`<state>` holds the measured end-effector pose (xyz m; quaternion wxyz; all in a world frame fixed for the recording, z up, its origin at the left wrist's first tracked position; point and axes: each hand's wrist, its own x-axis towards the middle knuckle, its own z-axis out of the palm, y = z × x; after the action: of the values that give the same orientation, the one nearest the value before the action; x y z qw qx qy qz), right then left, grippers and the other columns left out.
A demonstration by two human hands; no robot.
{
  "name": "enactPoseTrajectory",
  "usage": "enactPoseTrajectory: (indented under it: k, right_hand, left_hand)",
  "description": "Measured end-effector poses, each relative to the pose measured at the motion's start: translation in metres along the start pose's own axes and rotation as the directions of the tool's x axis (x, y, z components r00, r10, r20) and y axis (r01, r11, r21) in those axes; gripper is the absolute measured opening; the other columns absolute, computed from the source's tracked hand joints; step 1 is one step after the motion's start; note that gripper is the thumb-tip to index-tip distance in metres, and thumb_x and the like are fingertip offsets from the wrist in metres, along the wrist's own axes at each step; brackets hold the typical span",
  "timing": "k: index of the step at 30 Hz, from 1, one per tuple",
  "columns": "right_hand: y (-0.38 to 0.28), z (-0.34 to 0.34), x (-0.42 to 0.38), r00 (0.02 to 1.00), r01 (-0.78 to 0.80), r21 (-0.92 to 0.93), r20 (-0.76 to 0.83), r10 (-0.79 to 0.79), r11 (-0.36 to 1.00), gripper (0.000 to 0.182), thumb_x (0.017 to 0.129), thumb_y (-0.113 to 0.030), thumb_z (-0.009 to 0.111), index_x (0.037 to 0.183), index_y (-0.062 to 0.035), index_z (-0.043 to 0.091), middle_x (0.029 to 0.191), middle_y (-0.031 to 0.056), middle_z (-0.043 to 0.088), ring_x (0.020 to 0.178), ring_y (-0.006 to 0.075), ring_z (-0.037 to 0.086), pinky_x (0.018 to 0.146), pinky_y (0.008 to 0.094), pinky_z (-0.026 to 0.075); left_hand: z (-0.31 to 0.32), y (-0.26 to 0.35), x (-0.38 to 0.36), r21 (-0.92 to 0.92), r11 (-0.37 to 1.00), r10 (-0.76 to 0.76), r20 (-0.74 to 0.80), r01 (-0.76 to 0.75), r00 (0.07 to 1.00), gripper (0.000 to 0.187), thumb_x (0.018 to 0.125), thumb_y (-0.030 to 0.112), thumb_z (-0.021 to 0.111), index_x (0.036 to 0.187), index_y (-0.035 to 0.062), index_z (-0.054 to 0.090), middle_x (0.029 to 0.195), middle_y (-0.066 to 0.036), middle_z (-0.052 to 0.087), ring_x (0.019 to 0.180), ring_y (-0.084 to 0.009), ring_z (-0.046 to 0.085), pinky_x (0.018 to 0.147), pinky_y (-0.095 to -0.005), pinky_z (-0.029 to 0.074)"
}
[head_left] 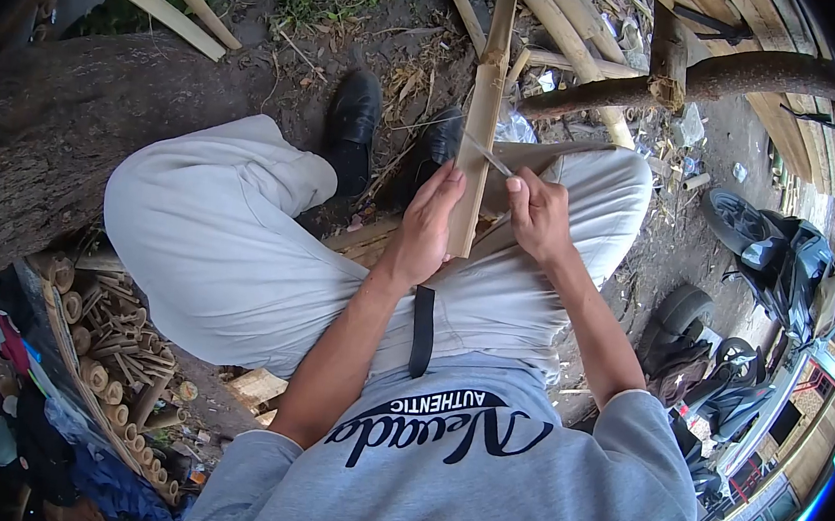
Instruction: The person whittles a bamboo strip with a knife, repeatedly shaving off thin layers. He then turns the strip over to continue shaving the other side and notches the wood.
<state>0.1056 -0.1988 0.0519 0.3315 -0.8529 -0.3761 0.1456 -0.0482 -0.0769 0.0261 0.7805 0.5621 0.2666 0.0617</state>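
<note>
A long split bamboo piece [471,205] runs from my lap up past the top edge of the view, its pale hollow side showing. My left hand [423,226] is closed on its near end from the left side, thumb along the edge. In my right hand [540,215] is a knife [490,157], with the fist wrapped around the handle and the thumb stretched toward the blade. The thin blade lies across the bamboo just above my left fingers. Most of the handle is hidden inside the fist.
A thick log [79,118] lies at the left. Cut bamboo pieces [128,343] are piled at lower left. A branch rail [737,78] crosses the upper right, near bamboo poles [579,45]. Parked motorcycles [780,255] stand at the right. My shoes [354,119] rest on dirt ahead.
</note>
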Motion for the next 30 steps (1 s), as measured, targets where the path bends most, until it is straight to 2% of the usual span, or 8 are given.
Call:
enactPoseTrajectory:
  k: [7, 14, 17, 19, 22, 23, 26, 30]
  right_hand:
    - [-0.037, -0.025, -0.029, 0.901, 0.366, 0.017, 0.243, -0.359, 0.931, 0.043, 0.092, -0.038, 0.063, 0.066, -0.0081, 0.046, 0.054, 0.0095, 0.046, 0.045, 0.0308, 0.052, 0.043, 0.0417, 0.039]
    - [-0.025, -0.024, -0.027, 0.861, 0.461, -0.053, 0.267, -0.432, 0.886, 0.044, 0.091, -0.041, 0.064, 0.066, -0.0092, 0.047, 0.052, 0.0086, 0.047, 0.045, 0.0305, 0.053, 0.042, 0.0415, 0.04]
    - [-0.003, -0.016, -0.019, 0.925, 0.355, -0.127, 0.195, -0.327, 0.926, 0.044, 0.092, -0.042, 0.062, 0.067, -0.0096, 0.049, 0.05, 0.01, 0.048, 0.045, 0.0315, 0.054, 0.043, 0.042, 0.04]
    - [0.014, -0.015, -0.004, 0.941, 0.307, -0.159, 0.195, -0.275, 0.938, 0.044, 0.094, -0.043, 0.06, 0.067, -0.0088, 0.051, 0.05, 0.0119, 0.049, 0.046, 0.0333, 0.055, 0.044, 0.0433, 0.042]
    - [0.015, -0.009, 0.013, 0.952, 0.282, -0.137, 0.159, -0.26, 0.95, 0.045, 0.096, -0.043, 0.058, 0.069, -0.0077, 0.054, 0.051, 0.0141, 0.052, 0.048, 0.0354, 0.056, 0.046, 0.0447, 0.043]
    - [0.02, -0.007, 0.025, 0.977, 0.192, -0.201, 0.134, -0.167, 0.961, 0.048, 0.098, -0.046, 0.054, 0.071, -0.0054, 0.058, 0.054, 0.0174, 0.055, 0.052, 0.0389, 0.058, 0.049, 0.0471, 0.046]
    - [0.033, 0.001, 0.068, 0.989, 0.147, -0.307, 0.028, -0.145, 0.94, 0.053, 0.099, -0.048, 0.049, 0.074, -0.0036, 0.06, 0.056, 0.0205, 0.057, 0.057, 0.0421, 0.06, 0.053, 0.0496, 0.048]
    - [0.035, 0.001, 0.116, 0.994, 0.11, -0.367, 0.042, -0.101, 0.924, 0.056, 0.102, -0.049, 0.043, 0.081, -0.0015, 0.065, 0.065, 0.0262, 0.059, 0.065, 0.0467, 0.059, 0.061, 0.0529, 0.047]
  left_hand:
    - [-0.01, -0.007, 0.003, 0.505, 0.697, 0.551, 0.076, -0.508, 0.831, 0.054, 0.088, 0.005, 0.063, 0.138, -0.0048, 0.045, 0.139, -0.024, 0.051, 0.133, -0.0387, 0.046, 0.111, -0.0441, 0.04]
    - [-0.008, -0.006, -0.006, 0.535, 0.663, 0.559, 0.11, -0.523, 0.822, 0.056, 0.087, 0.003, 0.06, 0.14, -0.0067, 0.043, 0.142, -0.028, 0.047, 0.133, -0.0409, 0.046, 0.111, -0.0445, 0.039]
    - [-0.004, 0.0, -0.011, 0.531, 0.694, 0.512, 0.109, -0.485, 0.852, 0.054, 0.089, 0.004, 0.056, 0.14, -0.0079, 0.042, 0.142, -0.027, 0.047, 0.132, -0.0394, 0.048, 0.11, -0.0432, 0.041]
    - [0.008, 0.023, -0.015, 0.055, 0.965, 0.259, -0.009, -0.258, 0.966, 0.049, 0.094, 0.005, 0.051, 0.14, -0.0083, 0.041, 0.141, -0.026, 0.048, 0.128, -0.0384, 0.051, 0.108, -0.0421, 0.041]
    - [0.005, 0.059, -0.015, -0.168, 0.983, -0.076, 0.033, 0.08, 0.997, 0.045, 0.099, 0.009, 0.047, 0.14, -0.0088, 0.042, 0.14, -0.025, 0.049, 0.126, -0.0345, 0.052, 0.108, -0.0402, 0.04]
    - [0.004, 0.014, -0.008, 0.087, 0.958, 0.27, 0.034, -0.272, 0.962, 0.044, 0.105, 0.018, 0.04, 0.14, -0.0074, 0.043, 0.14, -0.021, 0.05, 0.124, -0.0278, 0.054, 0.106, -0.0368, 0.041]
    - [0.014, 0.039, -0.006, -0.216, 0.975, -0.035, 0.069, 0.05, 0.997, 0.05, 0.107, 0.029, 0.033, 0.14, -0.0068, 0.043, 0.143, -0.018, 0.048, 0.127, -0.0233, 0.051, 0.107, -0.0345, 0.039]
    - [0.007, 0.032, 0.004, -0.154, 0.982, -0.106, 0.009, 0.106, 0.994, 0.05, 0.107, 0.036, 0.029, 0.141, 0.0047, 0.049, 0.087, -0.001, 0.059, 0.066, -0.0068, 0.056, 0.052, -0.0209, 0.043]
